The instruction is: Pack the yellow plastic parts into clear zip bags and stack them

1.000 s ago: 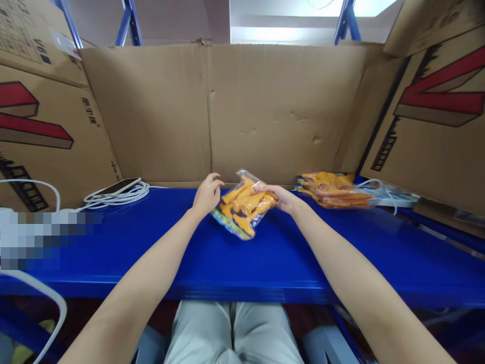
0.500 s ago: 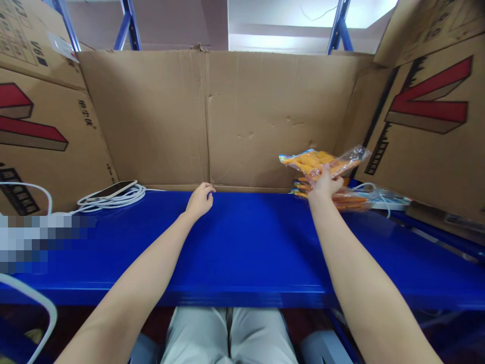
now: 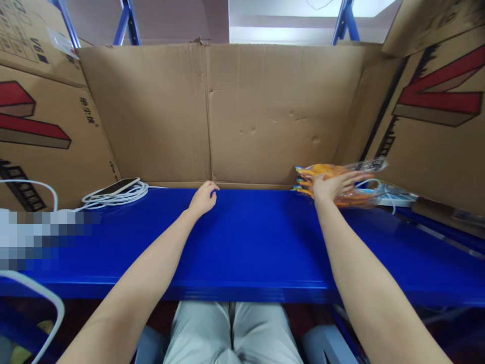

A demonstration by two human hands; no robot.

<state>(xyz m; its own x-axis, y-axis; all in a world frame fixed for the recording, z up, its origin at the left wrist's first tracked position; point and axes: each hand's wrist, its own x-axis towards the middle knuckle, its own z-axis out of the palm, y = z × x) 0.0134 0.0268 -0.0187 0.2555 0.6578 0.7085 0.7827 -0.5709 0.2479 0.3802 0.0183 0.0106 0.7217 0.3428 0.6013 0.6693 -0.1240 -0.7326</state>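
Note:
My right hand (image 3: 335, 186) lies with its fingers stretched out on top of a stack of clear plastic packets with orange contents (image 3: 304, 181). The stack sits at the back right of the blue shelf (image 3: 250, 242), and what exactly the packets contain I cannot make out. My left hand (image 3: 203, 198) rests at the back middle of the shelf near the cardboard panel, holding nothing. Its fingers are loosely bent, with the thumb apart from them.
A cardboard panel (image 3: 265, 116) closes off the back, and large printed cartons stand at the left (image 3: 45, 121) and right (image 3: 435, 146). A phone (image 3: 117, 187) lies on a coiled white cable (image 3: 113, 202). Beyond the packets is a white strip-shaped object with cables (image 3: 397, 200).
My right hand has lowered the top orange packet onto the stack, and its fingers have opened out over it. The left hand has stayed nearly still.

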